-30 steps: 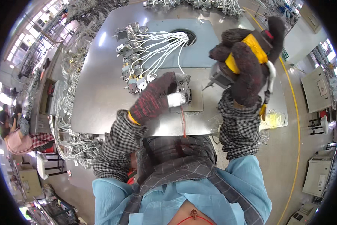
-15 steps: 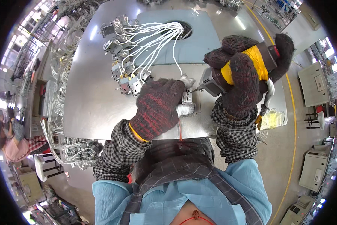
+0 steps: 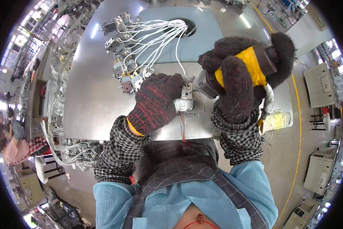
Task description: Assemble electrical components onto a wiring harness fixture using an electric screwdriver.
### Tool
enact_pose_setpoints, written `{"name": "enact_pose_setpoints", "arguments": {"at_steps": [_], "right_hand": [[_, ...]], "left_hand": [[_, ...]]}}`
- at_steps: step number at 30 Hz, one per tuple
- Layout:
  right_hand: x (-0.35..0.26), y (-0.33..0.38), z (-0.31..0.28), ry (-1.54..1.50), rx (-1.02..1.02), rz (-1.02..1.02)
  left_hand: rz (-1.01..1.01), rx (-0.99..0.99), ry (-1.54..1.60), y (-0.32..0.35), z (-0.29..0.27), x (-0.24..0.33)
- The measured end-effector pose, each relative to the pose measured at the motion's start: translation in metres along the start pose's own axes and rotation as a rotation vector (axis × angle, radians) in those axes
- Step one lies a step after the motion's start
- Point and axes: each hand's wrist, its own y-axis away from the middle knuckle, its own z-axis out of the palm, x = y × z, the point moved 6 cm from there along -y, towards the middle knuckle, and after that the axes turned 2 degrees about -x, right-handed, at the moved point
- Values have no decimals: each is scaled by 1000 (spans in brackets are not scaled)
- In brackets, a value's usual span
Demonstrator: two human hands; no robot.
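A small metal connector block (image 3: 186, 91) stands near the front of the steel table, pinched by my left hand (image 3: 155, 102), whose white-wrapped fingertips sit at its two ends. A dark red-and-black knit glove covers that hand. My right hand (image 3: 236, 82), gloved alike, is wrapped round a power screwdriver (image 3: 251, 65) bound with yellow tape. Its grey nose points left at the block; whether the bit touches the block I cannot make out. One white wire (image 3: 178, 53) runs down towards the block from a bundle (image 3: 160, 28) coming through a round hole.
Several metal connector blocks (image 3: 116, 44) on white wires lie at the table's back left. A blue-grey panel (image 3: 209, 34) surrounds the hole. Bundles of wired parts (image 3: 78, 152) hang off the left side. At the right edge lies a yellowish clear packet (image 3: 278, 121).
My right hand and the power screwdriver have shifted left. My left hand has moved slightly left and up, its grip still on the connector block.
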Motion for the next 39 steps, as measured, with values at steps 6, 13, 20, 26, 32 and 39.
{"name": "enact_pose_setpoints", "arguments": {"at_steps": [6, 13, 20, 26, 32, 39], "right_hand": [[-3, 1, 8, 235, -122, -45], [11, -1, 6, 134, -121, -72], [6, 10, 5, 149, -2, 42], [9, 8, 6, 117, 64, 88], [7, 7, 6, 38, 36, 145], [-9, -7, -6, -52, 142, 46]], "left_hand": [[29, 280, -143, 14, -44, -1], [-83, -46, -542, 30, -44, -40], [-318, 98, 1049, 32, -35, -43], [-12, -103, 347, 26, -11, -18], [52, -81, -27, 31, -22, -11], [-43, 59, 356, 2, -4, 2]]}}
